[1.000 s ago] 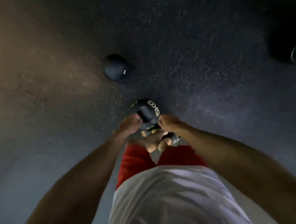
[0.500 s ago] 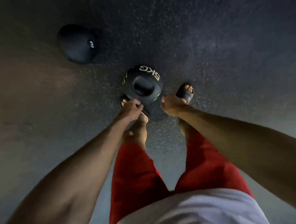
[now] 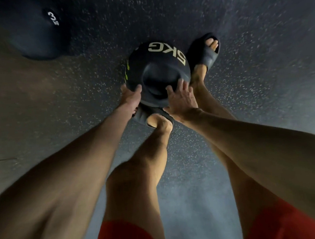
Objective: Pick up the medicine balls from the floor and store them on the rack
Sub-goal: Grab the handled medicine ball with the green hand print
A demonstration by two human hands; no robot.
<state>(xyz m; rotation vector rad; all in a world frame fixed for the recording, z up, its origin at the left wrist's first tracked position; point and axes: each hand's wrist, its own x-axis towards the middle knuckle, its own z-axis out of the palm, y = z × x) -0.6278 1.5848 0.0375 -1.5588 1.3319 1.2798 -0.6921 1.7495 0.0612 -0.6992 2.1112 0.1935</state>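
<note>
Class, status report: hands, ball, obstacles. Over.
Left hand grips 5 kg ball; right hand flat on it. Sandalled feet close beside. 3 kg ball on floor, apart.

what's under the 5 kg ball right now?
A dark sandal pokes out below the ball at its near edge. The ball hides its own underside, so resting or lifted cannot be told.

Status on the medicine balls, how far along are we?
Done: nothing that shows; no rack is in view. In hand: the left hand cups the 5KG ball at its left edge and the right hand presses spread fingers on its near right side; whether it is off the floor is unclear. Left: the 3 kg ball lies on the floor, top left, untouched.
</note>
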